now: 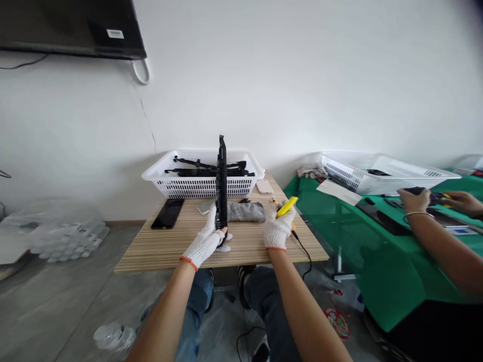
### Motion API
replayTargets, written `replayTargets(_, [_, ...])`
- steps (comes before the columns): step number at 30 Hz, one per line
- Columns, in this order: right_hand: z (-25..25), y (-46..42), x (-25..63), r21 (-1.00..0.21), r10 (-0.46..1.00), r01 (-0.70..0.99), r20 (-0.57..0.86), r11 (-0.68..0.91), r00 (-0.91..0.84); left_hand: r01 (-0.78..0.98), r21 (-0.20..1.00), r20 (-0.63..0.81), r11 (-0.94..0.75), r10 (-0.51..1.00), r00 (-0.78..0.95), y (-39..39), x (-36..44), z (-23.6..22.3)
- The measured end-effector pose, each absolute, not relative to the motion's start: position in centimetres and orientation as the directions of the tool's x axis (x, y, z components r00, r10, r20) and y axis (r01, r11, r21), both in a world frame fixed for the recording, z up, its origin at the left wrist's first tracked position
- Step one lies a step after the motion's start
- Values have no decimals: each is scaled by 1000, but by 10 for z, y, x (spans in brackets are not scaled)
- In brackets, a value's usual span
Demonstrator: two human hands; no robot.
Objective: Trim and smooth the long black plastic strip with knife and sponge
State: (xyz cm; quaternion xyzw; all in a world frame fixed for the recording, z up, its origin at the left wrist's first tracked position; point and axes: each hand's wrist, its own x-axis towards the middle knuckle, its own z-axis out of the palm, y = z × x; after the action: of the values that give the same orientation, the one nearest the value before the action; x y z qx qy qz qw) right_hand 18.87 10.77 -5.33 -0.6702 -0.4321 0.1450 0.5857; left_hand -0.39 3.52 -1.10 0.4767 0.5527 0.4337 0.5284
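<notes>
My left hand [207,238], in a white knit glove with an orange cuff, grips a long black plastic strip [221,183] by its lower end. The strip stands nearly upright over the table. Closed around a yellow-handled tool [287,206] is my right hand [279,229], gloved the same way; the tool's working end cannot be made out. Close to the right hand, a black cable [304,246] runs from a partly hidden yellow piece over the table edge. Behind the strip, a white plastic basket [196,189] contains several similar black strips [194,172].
On the wood-grain table [151,251] lie a dark phone [168,213], a grey rolled cloth [247,211] and a pale phone [264,186]. To the right, another person's hands [415,200] work over a green-covered table [328,211] with white baskets [407,183]. A screen [68,30] hangs upper left.
</notes>
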Motion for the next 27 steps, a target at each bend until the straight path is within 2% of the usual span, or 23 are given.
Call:
replayTargets(3, [-58, 97, 185, -864, 908, 462, 340, 200, 243, 78, 977, -199, 197, 980, 8, 35, -7, -9])
replayTargets(4, [-60, 94, 183, -866, 934, 429, 336, 256, 121, 93, 974, -209, 208, 978, 5, 35, -8, -8])
replayTargets(6, [-62, 89, 181, -905, 955, 319, 298, 280, 8, 126, 965, -231, 230, 973, -8, 35, -9, -6])
replayTargets(9, [-59, 86, 179, -953, 979, 223, 199, 206, -54, 165, 958, -232, 232, 973, -25, 37, -8, -6])
replayTargets(15, [-46, 81, 177, -972, 992, 219, 55, 79, -111, 168, 954, -248, 247, 969, -17, 42, -8, -14])
replayTargets(21, [-48, 81, 178, -956, 997, 286, 63, 74, -48, 151, 949, -275, 277, 961, -32, 43, -12, -16])
replayTargets(27, [-51, 83, 180, -956, 995, 280, 74, 88, -62, 148, 956, -250, 252, 968, -33, 42, -13, -16])
